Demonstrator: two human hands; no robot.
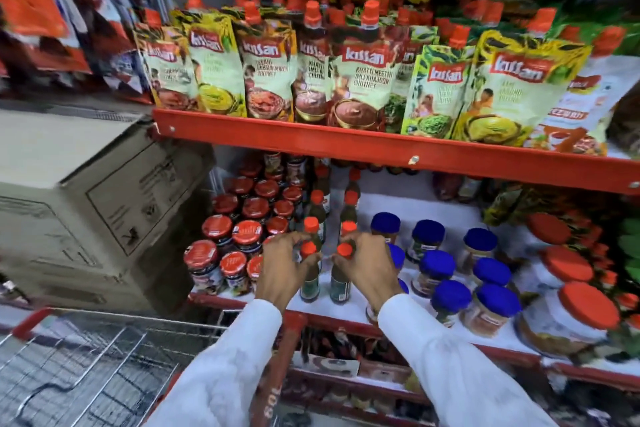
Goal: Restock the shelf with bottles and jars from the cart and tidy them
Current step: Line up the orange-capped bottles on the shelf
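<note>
On the white lower shelf (pixel 391 208) two rows of slim green bottles with orange caps run front to back. My left hand (pixel 280 270) grips the neck of the front bottle in the left row (pixel 309 282). The front bottle of the right row (pixel 341 284) has my right hand (pixel 369 267) around its neck. Both bottles stand upright near the shelf's front edge. The wire cart (pixel 79 360) with its red rim is at the lower left; I see no bottles in its visible part.
Red-lidded jars (pixel 239 236) crowd the shelf left of the bottles. Blue-lidded jars (pixel 446 263) stand to the right, with big orange-lidded jars (pixel 575 308) beyond. Above hangs a red shelf (pixel 346 146) of chutney pouches (pixel 363 73). A cardboard box (pixel 86 204) sits at left.
</note>
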